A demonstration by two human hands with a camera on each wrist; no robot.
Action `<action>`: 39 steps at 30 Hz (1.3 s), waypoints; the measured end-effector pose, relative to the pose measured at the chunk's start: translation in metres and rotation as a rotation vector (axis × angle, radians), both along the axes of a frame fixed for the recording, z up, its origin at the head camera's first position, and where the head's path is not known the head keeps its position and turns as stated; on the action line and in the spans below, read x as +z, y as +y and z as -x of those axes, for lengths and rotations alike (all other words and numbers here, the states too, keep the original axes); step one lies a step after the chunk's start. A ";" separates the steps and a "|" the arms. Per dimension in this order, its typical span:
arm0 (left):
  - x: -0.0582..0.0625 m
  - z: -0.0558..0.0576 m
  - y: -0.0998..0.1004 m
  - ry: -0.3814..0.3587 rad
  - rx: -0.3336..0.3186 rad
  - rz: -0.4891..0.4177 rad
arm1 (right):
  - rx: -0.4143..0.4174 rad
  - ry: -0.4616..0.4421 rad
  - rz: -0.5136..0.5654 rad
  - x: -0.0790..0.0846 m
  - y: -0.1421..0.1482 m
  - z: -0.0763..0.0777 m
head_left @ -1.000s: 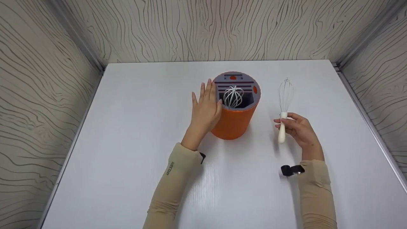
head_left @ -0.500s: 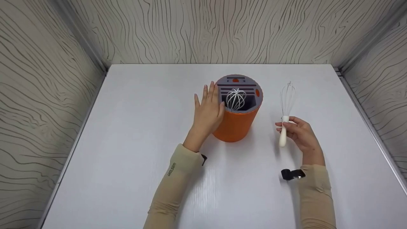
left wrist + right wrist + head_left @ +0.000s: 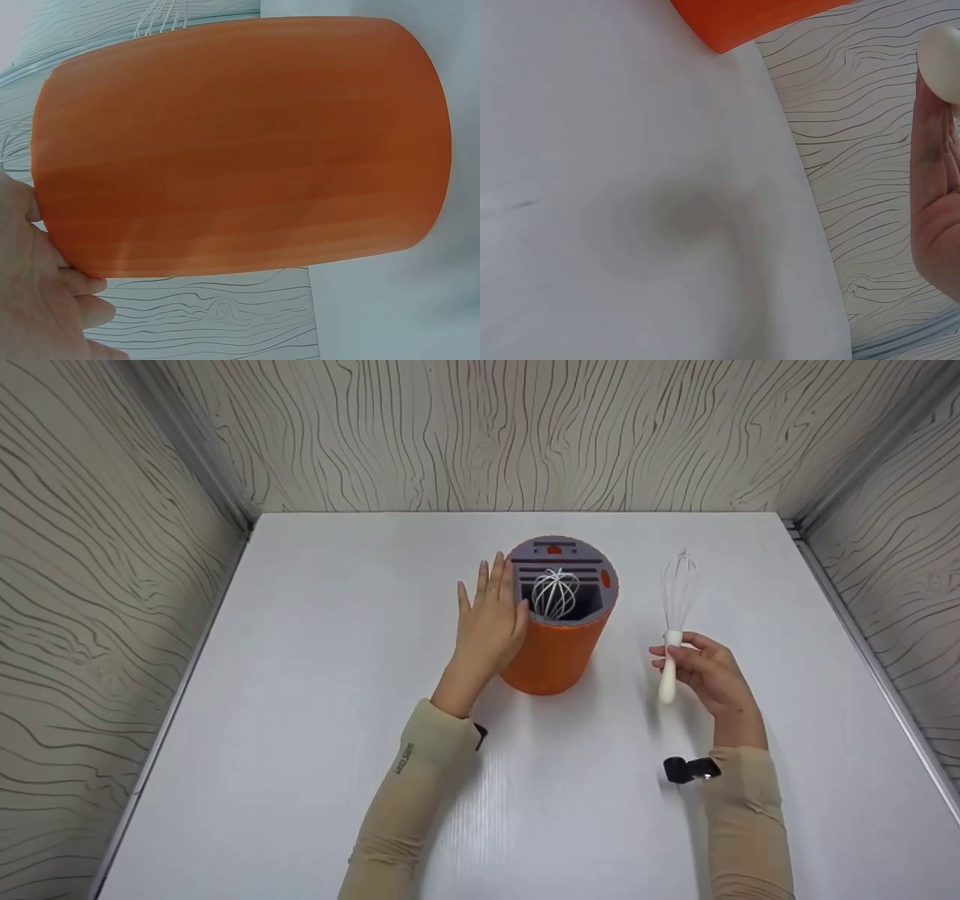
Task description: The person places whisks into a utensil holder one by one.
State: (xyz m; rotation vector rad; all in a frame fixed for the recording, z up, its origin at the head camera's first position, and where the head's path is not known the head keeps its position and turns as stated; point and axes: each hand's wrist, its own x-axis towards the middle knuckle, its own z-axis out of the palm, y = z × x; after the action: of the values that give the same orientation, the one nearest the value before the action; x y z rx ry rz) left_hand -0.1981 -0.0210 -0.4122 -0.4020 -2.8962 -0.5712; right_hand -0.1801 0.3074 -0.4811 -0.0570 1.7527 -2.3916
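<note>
An orange cylindrical knife block (image 3: 559, 656) with a grey slotted top stands upright on the white table. The wire head of one whisk (image 3: 555, 594) pokes out of its large front compartment; that whisk's handle is hidden inside. My left hand (image 3: 489, 626) rests with straight fingers against the block's upper left side, thumb at the front rim. To the right of the block, my right hand (image 3: 709, 671) pinches a second whisk (image 3: 670, 667) by its cream handle, wires pointing away from me. In the right wrist view only the handle's rounded end (image 3: 941, 64) shows.
The white table (image 3: 337, 660) reaches back to a wood-grain patterned wall (image 3: 480, 435). Similar panels stand on the left and right, with grey metal rails along the corners. A black wrist camera (image 3: 690, 769) sits on my right wrist.
The whole view has shifted slightly since a second ago. Both hands, the block and the whisks keep the same places relative to each other.
</note>
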 end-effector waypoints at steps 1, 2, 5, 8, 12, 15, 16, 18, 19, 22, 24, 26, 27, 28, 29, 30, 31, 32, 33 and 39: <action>0.000 0.000 0.000 -0.004 0.000 -0.002 | -0.002 0.000 -0.001 0.001 -0.001 0.000; 0.000 0.000 0.000 -0.010 0.000 -0.004 | -0.004 0.003 -0.002 0.001 -0.001 -0.001; -0.001 -0.001 0.000 -0.019 0.000 -0.009 | -0.008 0.027 0.001 0.005 -0.004 -0.001; -0.002 -0.001 0.000 -0.026 0.006 -0.010 | -0.013 0.059 0.002 0.012 -0.010 -0.001; -0.001 0.000 -0.001 -0.025 0.006 -0.011 | -0.032 0.096 -0.013 0.020 -0.018 -0.001; 0.000 0.000 -0.002 -0.017 -0.002 -0.017 | -0.047 0.118 -0.027 0.026 -0.024 -0.003; -0.001 0.000 -0.002 -0.006 -0.004 -0.018 | -0.049 0.123 -0.026 0.028 -0.025 -0.003; -0.001 0.000 -0.002 0.009 -0.008 -0.020 | -0.045 0.135 -0.024 0.031 -0.027 -0.004; -0.002 0.000 -0.002 0.016 -0.009 -0.020 | -0.039 0.143 -0.021 0.032 -0.028 -0.004; -0.003 -0.001 -0.002 0.031 -0.008 -0.016 | -0.022 0.169 0.004 0.035 -0.031 -0.005; -0.003 -0.001 -0.002 0.023 -0.008 -0.019 | -0.010 0.195 0.035 0.037 -0.033 -0.005; -0.002 -0.001 -0.002 0.018 -0.009 -0.021 | 0.002 0.224 0.086 0.040 -0.035 -0.007; -0.001 -0.001 -0.002 0.015 -0.009 -0.024 | 0.007 0.236 0.106 0.042 -0.037 -0.007; -0.001 -0.001 -0.002 0.012 -0.008 -0.028 | 0.010 0.244 0.124 0.044 -0.039 -0.008; -0.001 -0.001 -0.002 0.009 -0.007 -0.032 | 0.010 0.251 0.138 0.046 -0.040 -0.008; 0.000 -0.001 -0.002 0.007 -0.006 -0.034 | 0.007 0.254 0.143 0.047 -0.042 -0.008; 0.000 -0.001 -0.002 0.007 -0.005 -0.035 | 0.000 0.253 0.143 0.049 -0.043 -0.009; 0.000 -0.001 -0.002 0.005 -0.004 -0.036 | -0.010 0.251 0.138 0.050 -0.044 -0.009; 0.000 -0.001 -0.002 0.000 -0.005 -0.038 | -0.021 0.246 0.127 0.051 -0.045 -0.009; -0.001 -0.001 -0.002 -0.002 -0.010 -0.035 | -0.050 0.232 0.109 0.057 -0.049 -0.009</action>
State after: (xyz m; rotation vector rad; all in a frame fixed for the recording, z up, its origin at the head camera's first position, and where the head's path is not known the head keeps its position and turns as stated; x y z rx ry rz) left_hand -0.1967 -0.0228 -0.4133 -0.4118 -2.8835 -0.6236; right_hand -0.1714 0.2587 -0.4244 -0.3205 1.7324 -2.6057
